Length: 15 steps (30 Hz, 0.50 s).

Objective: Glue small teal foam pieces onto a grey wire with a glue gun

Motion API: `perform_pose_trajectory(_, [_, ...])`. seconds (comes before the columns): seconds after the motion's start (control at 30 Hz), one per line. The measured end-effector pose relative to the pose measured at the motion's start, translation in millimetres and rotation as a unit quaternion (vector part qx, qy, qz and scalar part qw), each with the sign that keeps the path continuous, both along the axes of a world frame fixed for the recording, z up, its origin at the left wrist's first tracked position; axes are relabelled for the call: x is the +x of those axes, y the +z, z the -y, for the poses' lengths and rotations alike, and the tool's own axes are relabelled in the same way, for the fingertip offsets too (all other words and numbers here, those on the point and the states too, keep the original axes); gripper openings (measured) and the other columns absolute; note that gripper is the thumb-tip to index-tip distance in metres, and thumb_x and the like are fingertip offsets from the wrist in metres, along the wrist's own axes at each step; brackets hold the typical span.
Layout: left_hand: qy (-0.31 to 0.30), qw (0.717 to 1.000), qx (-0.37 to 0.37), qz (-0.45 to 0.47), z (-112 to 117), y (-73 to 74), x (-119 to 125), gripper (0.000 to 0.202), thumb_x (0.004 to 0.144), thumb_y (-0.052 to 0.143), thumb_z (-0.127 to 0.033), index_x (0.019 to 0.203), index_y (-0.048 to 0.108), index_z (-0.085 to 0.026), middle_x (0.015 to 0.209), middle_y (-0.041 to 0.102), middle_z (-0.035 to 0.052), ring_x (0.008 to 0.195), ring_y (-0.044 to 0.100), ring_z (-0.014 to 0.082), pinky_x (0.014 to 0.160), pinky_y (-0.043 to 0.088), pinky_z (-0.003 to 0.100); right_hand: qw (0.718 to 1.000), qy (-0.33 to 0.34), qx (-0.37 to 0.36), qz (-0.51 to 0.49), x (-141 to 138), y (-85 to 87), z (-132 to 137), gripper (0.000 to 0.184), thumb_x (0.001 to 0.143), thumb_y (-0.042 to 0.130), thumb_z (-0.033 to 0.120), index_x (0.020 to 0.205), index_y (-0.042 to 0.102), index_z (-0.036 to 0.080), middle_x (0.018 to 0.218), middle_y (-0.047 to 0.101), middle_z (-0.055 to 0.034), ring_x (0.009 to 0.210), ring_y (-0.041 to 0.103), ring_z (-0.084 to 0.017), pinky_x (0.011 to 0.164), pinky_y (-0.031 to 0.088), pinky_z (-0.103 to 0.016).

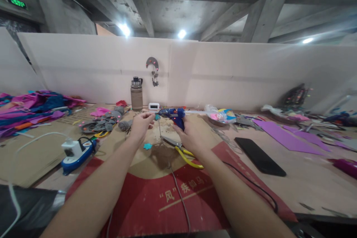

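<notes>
My right hand [187, 132] is wrapped round the handle of a blue hot glue gun [176, 115], with a clear glue stick [195, 112] jutting from its rear. The nozzle points left, towards my left hand [143, 123]. Between the fingertips of that hand is a small teal felt piece [157, 116], from which a grey cord [160, 128] hangs down. The nozzle is at the felt piece; whether it touches cannot be made out. Below lie a teal felt flower [147, 146] and yellow-handled scissors [182, 152] on the cardboard.
A water bottle [136, 95] and small white clock [153, 106] stand at the back. Left are grey felt pieces [102, 123] and a blue power strip [76, 160]. A black phone [259, 156] and purple felt sheets [287, 135] lie right. A moon ornament [152, 63] hangs on the partition.
</notes>
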<state>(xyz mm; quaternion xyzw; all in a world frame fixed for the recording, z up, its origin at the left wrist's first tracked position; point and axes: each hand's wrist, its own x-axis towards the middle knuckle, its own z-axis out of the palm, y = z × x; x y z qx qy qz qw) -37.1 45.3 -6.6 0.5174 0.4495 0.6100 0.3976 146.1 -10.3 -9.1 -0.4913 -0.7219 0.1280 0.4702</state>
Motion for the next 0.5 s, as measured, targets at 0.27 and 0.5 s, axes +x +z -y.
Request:
perform_pose_trajectory(0.27, [-0.004,1.000,0.004,0.000,1.4,1.2,0.3,0.032,0.056,0.069,-0.040,0.075,0.065,-0.014,0.064,0.059,0.0028,0.054,0.050,0.0093,0.043,0.035,0.018,1.000,0.003,0.013,-0.004,0.1,-3.9,-4.3,0.040,0.083,0.044,0.030,0.122,0.043,0.022,0.108,0.059,-0.0080,0.096,0.056,-0.021,0.082,0.042,-0.032])
perform_pose_trajectory(0.5, [-0.006,1.000,-0.001,-0.001,0.1,0.3,0.1,0.033,0.057,0.069,-0.040,0.075,0.064,-0.013,0.063,0.057,0.0019,0.055,0.049,0.0087,0.043,0.036,0.016,1.000,0.010,0.023,-0.018,0.3,-5.8,-5.9,0.040,0.082,0.045,0.032,0.121,0.044,0.020,0.106,0.060,-0.0089,0.093,0.057,-0.022,0.082,0.043,-0.034])
